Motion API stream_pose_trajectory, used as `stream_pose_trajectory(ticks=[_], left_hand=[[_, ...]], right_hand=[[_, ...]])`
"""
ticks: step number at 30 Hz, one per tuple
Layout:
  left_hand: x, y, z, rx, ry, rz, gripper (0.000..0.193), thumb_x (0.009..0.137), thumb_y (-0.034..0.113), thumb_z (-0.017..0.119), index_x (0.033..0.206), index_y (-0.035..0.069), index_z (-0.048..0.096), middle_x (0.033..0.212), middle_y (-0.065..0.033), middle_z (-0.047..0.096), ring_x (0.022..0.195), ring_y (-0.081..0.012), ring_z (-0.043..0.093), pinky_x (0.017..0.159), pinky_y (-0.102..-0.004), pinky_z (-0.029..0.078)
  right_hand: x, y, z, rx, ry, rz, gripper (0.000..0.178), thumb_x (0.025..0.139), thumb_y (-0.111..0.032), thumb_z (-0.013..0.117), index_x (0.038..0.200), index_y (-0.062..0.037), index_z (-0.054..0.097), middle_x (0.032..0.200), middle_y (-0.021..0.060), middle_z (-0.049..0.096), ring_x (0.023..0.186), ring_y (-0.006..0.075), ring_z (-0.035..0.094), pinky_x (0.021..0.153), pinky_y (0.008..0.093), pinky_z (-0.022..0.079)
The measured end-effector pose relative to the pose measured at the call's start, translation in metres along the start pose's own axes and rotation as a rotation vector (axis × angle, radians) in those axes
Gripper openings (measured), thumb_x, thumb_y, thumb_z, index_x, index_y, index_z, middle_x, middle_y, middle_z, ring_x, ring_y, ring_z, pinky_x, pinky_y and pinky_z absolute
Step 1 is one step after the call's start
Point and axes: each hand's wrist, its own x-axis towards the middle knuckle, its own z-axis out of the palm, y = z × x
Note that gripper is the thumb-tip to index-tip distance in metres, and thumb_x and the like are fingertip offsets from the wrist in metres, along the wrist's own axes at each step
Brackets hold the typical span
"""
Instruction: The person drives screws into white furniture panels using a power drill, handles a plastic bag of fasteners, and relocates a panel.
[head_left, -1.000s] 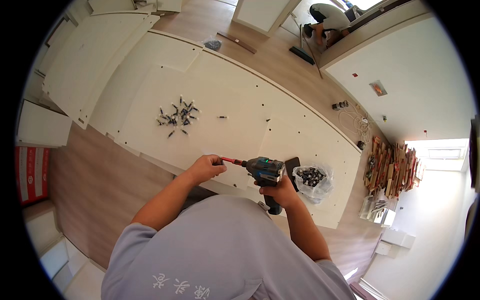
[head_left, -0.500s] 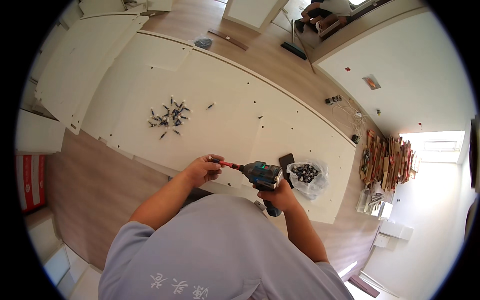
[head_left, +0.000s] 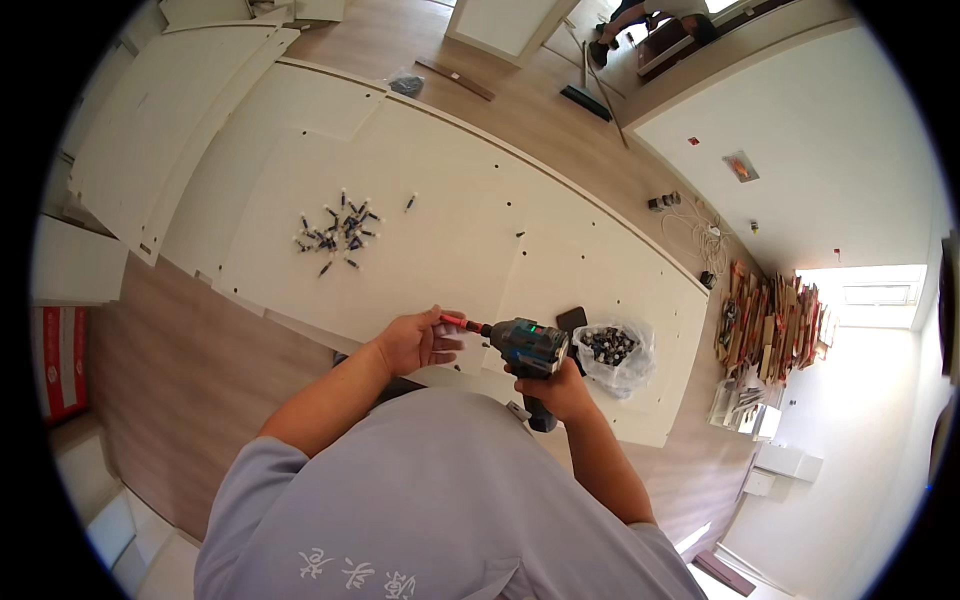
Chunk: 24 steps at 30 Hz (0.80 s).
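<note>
My right hand (head_left: 562, 388) is wrapped round the grip of a dark cordless driver (head_left: 530, 345), held over the near edge of a white panel (head_left: 430, 260). Its long red bit (head_left: 462, 322) points left. At the tip of that bit is my left hand (head_left: 412, 342), fingers stretched apart; whether it touches the tip I cannot tell. Several small dark fasteners with white ends (head_left: 345, 230) lie in a loose pile at the panel's left, and a single fastener (head_left: 411, 202) lies apart, to its right.
Beside the driver, a clear plastic bag (head_left: 618, 360) of small dark and silver parts sits near a black phone (head_left: 572, 320). Large white boards (head_left: 165, 130) stand at the left. A broom (head_left: 587, 102) and a person (head_left: 640, 25) are at the far side; scrap strips (head_left: 770, 320) lean right.
The dark piece at the bit's tip is gone, and my left fingers have spread. The lone fastener lies slightly farther left, turned differently. The person at the far side has bent over.
</note>
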Motion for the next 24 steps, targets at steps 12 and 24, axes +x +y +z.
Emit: stream_pose_trajectory(ticks=[12, 24], left_hand=[[0.001, 0.006, -0.037, 0.958, 0.502, 0.144, 0.034, 0.108, 0.037, 0.055, 0.114, 0.006, 0.068, 0.101, -0.0113, 0.076, 0.077, -0.0197, 0.075, 0.065, -0.0347, 0.057], [-0.013, 0.022, -0.023, 0.83, 0.619, 0.061, 0.037, 0.106, 0.038, 0.058, 0.099, 0.003, 0.066, 0.084, -0.0119, 0.077, 0.063, -0.0204, 0.074, 0.055, -0.0333, 0.054]], right_hand=[[0.129, -0.018, -0.054, -0.328, 0.339, -0.091, 0.031, 0.075, -0.013, 0.085, 0.102, 0.0004, 0.077, 0.087, 0.012, 0.078, 0.08, 0.0237, 0.074, 0.075, 0.0386, 0.058], [0.21, -0.147, -0.093, -0.922, 0.274, 0.072, 0.029, 0.069, -0.012, 0.081, 0.093, 0.0029, 0.074, 0.087, 0.0161, 0.077, 0.076, 0.0304, 0.075, 0.072, 0.0402, 0.059]])
